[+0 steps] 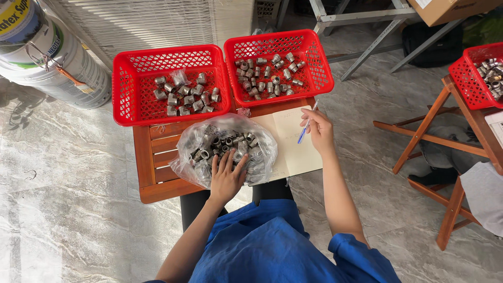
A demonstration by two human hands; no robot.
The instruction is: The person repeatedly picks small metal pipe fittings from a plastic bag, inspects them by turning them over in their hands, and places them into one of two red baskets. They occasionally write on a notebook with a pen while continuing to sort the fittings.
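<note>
My left hand (227, 175) rests flat, fingers spread, on a clear plastic bag (195, 140) full of small metal fittings, at the front of a small wooden table (150, 157). My right hand (317, 129) holds a blue pen (305, 129) over an open notebook (293, 152) lying to the right of the bag. Behind them stand two red plastic baskets, the left basket (131, 89) and the right basket (314, 63), each holding several metal fittings.
A large white drum (47, 57) stands on the marble floor at the far left. To the right is a second wooden stand (445, 136) bearing another red basket (471, 84) of fittings. Metal frame legs (361, 31) and a cardboard box (445, 10) lie beyond.
</note>
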